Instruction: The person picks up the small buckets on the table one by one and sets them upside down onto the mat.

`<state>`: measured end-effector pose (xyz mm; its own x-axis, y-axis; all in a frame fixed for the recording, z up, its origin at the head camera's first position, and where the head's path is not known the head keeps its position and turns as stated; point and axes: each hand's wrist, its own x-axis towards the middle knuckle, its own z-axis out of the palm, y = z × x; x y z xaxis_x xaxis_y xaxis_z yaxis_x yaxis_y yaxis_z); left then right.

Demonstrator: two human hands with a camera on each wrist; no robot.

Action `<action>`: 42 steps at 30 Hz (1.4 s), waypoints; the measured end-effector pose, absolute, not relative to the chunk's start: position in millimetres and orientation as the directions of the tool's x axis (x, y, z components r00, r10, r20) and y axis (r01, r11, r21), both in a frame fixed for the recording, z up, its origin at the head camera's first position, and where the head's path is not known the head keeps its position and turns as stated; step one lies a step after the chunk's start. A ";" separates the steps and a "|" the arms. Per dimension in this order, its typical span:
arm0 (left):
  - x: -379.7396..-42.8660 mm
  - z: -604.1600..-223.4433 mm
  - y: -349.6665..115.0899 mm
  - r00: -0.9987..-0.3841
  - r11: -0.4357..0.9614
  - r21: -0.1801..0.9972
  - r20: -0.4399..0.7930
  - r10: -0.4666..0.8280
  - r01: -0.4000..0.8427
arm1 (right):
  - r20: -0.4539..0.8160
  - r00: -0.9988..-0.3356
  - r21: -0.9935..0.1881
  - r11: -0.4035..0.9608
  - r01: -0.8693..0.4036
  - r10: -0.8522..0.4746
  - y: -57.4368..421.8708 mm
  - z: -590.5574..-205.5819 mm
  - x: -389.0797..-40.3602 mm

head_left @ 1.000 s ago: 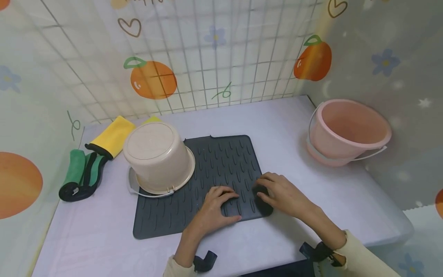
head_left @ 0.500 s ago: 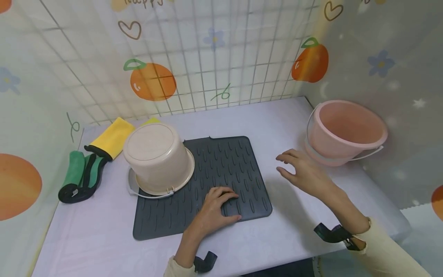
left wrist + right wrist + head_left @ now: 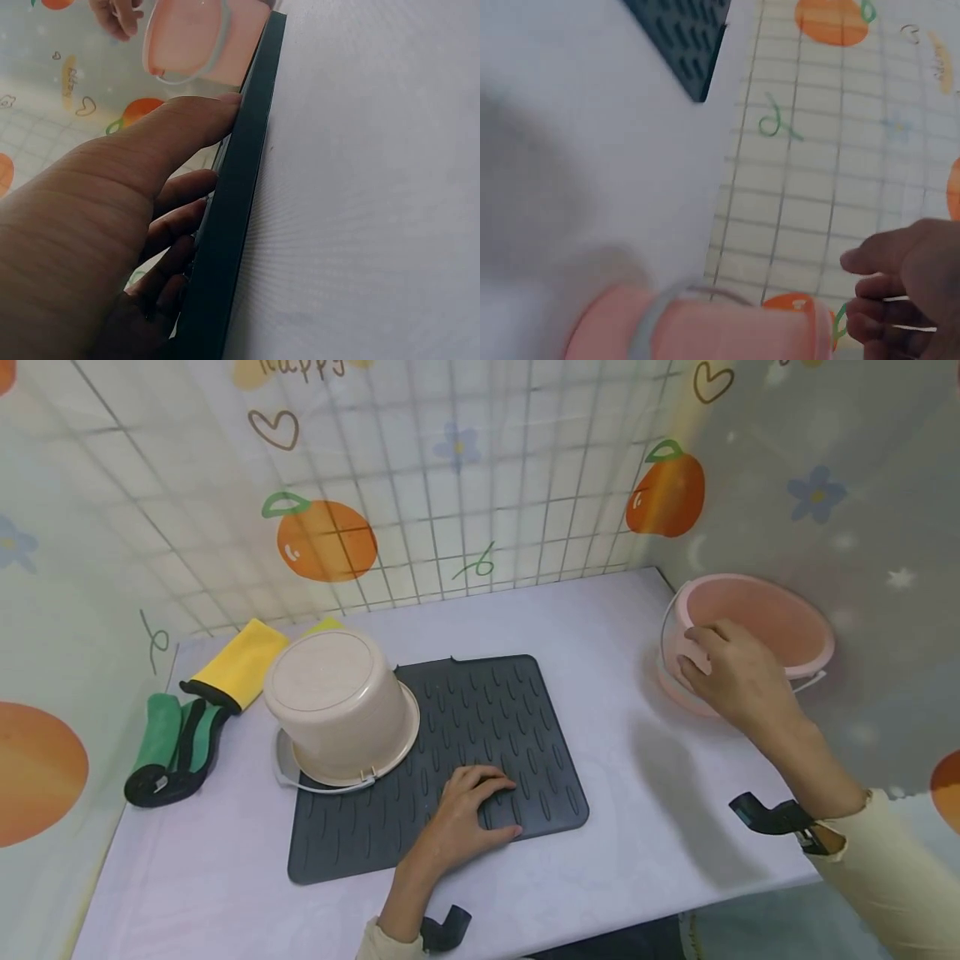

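A beige bucket (image 3: 337, 702) stands upside down on the left part of a dark grey ribbed drying mat (image 3: 502, 727), its white handle lying at the rim. My left hand (image 3: 467, 814) rests on the mat's front part; the left wrist view shows the thumb and fingertips touching the mat's top beside its front edge (image 3: 247, 172). At the right my right hand (image 3: 738, 677) is in the air in front of a pink bucket (image 3: 780, 618), holding nothing, fingers loosely bent. In the right wrist view the hand is apart from the pink bucket (image 3: 735, 330).
A yellow cloth (image 3: 243, 662) and a rolled green cloth with black trim (image 3: 172, 747) lie at the table's left side. A wire grid behind a printed curtain (image 3: 465, 485) closes off the back. The white table (image 3: 600, 677) ends in a front edge near me.
My right hand has left the mat's right front corner and moved right and up to the pink bucket. The left hand has stayed on the mat.
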<state>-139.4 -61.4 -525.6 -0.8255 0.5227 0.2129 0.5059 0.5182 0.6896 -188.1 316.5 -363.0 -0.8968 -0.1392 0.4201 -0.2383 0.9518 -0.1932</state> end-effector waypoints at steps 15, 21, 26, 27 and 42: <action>-139.7 -526.7 -62.0 -0.830 0.524 0.694 0.197 0.522 0.494 | 0.364 -0.928 -0.135 0.982 -0.135 -0.077 343.5 -367.7 -198.4; -139.0 -526.9 -60.1 -0.821 0.510 0.692 0.214 0.530 0.510 | 0.460 -0.884 -0.148 0.974 -0.169 -0.083 348.7 -362.8 -197.4; -139.0 -526.3 -60.2 -0.820 0.510 0.688 0.223 0.527 0.516 | 0.593 -0.799 -0.153 0.959 -0.238 -0.104 348.7 -353.9 -195.5; -139.1 -526.1 -60.4 -0.821 0.513 0.686 0.225 0.526 0.516 | 0.611 -0.784 -0.156 0.954 -0.255 -0.110 347.8 -352.3 -195.3; -139.9 -524.6 -61.3 -0.818 0.528 0.672 0.214 0.534 0.520 | 0.536 -0.840 -0.476 0.853 -0.213 0.089 310.2 -326.9 -187.4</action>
